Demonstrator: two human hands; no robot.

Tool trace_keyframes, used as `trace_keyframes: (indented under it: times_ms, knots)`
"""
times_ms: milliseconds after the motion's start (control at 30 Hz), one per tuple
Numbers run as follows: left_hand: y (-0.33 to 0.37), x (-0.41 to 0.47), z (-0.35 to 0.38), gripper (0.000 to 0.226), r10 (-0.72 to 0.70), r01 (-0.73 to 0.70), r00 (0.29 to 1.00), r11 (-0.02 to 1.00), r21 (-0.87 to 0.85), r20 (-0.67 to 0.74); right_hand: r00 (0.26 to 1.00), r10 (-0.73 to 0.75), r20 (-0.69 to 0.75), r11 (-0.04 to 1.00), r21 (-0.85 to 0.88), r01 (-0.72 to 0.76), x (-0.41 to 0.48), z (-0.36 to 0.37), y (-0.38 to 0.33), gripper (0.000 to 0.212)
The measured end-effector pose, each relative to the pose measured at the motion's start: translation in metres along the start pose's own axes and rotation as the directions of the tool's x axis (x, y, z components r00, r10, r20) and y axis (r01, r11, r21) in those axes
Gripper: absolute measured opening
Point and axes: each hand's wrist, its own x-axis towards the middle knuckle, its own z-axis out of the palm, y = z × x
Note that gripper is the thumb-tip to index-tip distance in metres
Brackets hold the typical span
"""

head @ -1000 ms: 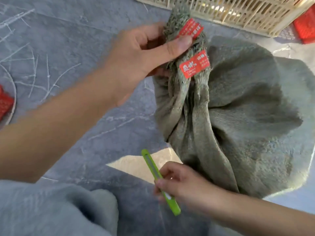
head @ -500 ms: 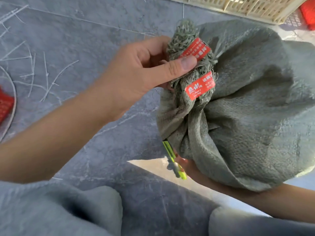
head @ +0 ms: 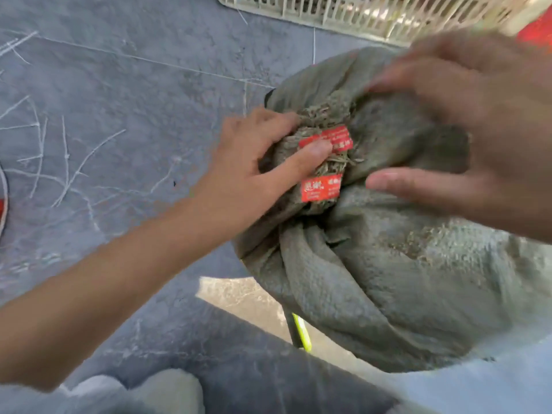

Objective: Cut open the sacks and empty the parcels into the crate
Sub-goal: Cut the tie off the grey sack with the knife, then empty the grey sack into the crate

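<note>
A grey-green woven sack [head: 388, 279] lies on the floor, its neck bunched and bound with red labelled tape [head: 321, 188]. My left hand [head: 257, 165] grips the bunched neck, thumb pressed on the upper red tape. My right hand [head: 466, 127], blurred, hovers over the sack to the right of the neck with fingers spread and nothing in it. A lime-green cutter [head: 301, 333] lies on the floor, partly hidden under the sack's near edge. The cream slatted crate [head: 343, 13] stands beyond the sack at the top.
Grey tiled floor [head: 119, 85] with thin white cut strands [head: 68, 162] scattered at the left. Something red [head: 537, 31] sits at the top right beside the crate. My knees in grey trousers [head: 149, 392] fill the bottom edge.
My right hand let go of the green cutter, which now lies under the sack's edge, and rose over the sack. The sack's neck dropped lower, my left hand still gripping it.
</note>
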Motion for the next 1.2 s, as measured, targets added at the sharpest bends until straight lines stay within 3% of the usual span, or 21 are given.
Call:
trace_keyframes:
  times_ms: [100, 200, 400, 733, 833, 900, 967, 1033, 1067, 1100, 1133, 1200]
  knots:
    - [-0.006, -0.001, 0.018, 0.018, -0.031, 0.037, 0.998, 0.995, 0.092, -0.061, 0.985, 0.166, 0.038, 0.972, 0.162, -0.170, 0.007, 0.027, 0.013, 0.072]
    - [-0.011, 0.003, 0.027, 0.038, -0.080, 0.095, 0.984, 0.991, 0.089, -0.158, 0.976, 0.205, -0.075, 0.955, 0.235, -0.182, 0.016, 0.045, 0.012, 0.055]
    - [-0.020, 0.009, 0.031, 0.043, -0.163, 0.170, 0.982, 0.983, 0.070, -0.096, 0.966, 0.210, -0.153, 0.935, 0.319, -0.153, 0.027, 0.052, 0.029, 0.037]
    - [0.009, 0.036, 0.061, 0.059, -0.245, 0.282, 0.957, 0.909, 0.306, -0.153, 0.941, 0.283, -0.185, 0.944, 0.227, -0.240, 0.031, 0.052, 0.031, 0.035]
    - [0.016, 0.036, 0.062, 0.060, -0.361, 0.383, 0.924, 0.858, 0.343, -0.130, 0.934, 0.297, -0.199, 0.940, 0.235, -0.249, 0.029, 0.053, 0.030, 0.033]
    - [0.024, 0.032, 0.063, 0.052, -0.471, 0.506, 0.862, 0.778, 0.372, -0.189, 0.939, 0.299, -0.171, 0.937, 0.240, -0.255, 0.032, 0.048, 0.028, 0.033]
    - [0.044, 0.025, 0.067, 0.045, -0.542, 0.622, 0.778, 0.736, 0.269, -0.316, 0.948, 0.295, -0.115, 0.938, 0.221, -0.266, 0.033, 0.039, 0.027, 0.033]
    - [0.065, 0.014, 0.067, 0.040, -0.646, 0.663, 0.652, 0.740, -0.114, -0.396, 0.952, 0.302, -0.053, 0.928, 0.243, -0.281, 0.030, 0.028, 0.021, 0.030]
    - [0.077, 0.008, 0.061, 0.036, -0.751, 0.640, 0.551, 0.660, -0.393, -0.363, 0.947, 0.319, -0.027, 0.912, 0.279, -0.300, 0.027, 0.022, 0.013, 0.028]
    - [0.088, 0.003, 0.054, 0.032, -0.852, 0.593, 0.449, 0.510, -0.622, -0.271, 0.934, 0.357, 0.000, 0.887, 0.312, -0.339, 0.023, 0.015, 0.004, 0.025]
    - [0.095, -0.001, 0.046, 0.028, -0.919, 0.576, 0.349, 0.364, -0.732, -0.182, 0.910, 0.413, 0.042, 0.855, 0.327, -0.403, 0.017, 0.010, -0.006, 0.020]
    - [0.115, -0.009, 0.020, 0.015, -0.966, 0.637, 0.220, 0.250, -0.730, -0.138, 0.834, 0.509, 0.212, 0.789, 0.272, -0.551, 0.002, -0.009, -0.030, 0.018]
